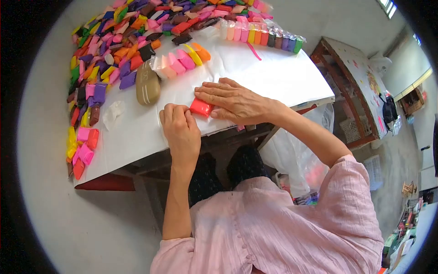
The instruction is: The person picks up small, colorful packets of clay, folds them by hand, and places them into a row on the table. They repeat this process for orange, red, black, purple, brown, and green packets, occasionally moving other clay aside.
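A small red packet of modelling clay (200, 108) in clear plastic lies near the front edge of the white-covered table. My left hand (181, 130) is curled closed at the packet's left corner, thumb and fingertips pinching it. Across the packet's right side, my right hand (239, 101) rests with its fingers stretched out flat and its thumb along the lower edge. Just beyond sits a rounded olive-brown case (148, 84) with pale stripes. Behind it is a row of pink, yellow and orange packets (178, 61), partly covered by clear plastic.
A large pile of mixed-colour packets (114, 55) covers the table's left and far side. A bagged row of coloured packets (262, 35) lies at the far right. Crumpled clear plastic (113, 114) is left of the case. A clear bag (296, 150) hangs below the table edge (315, 101).
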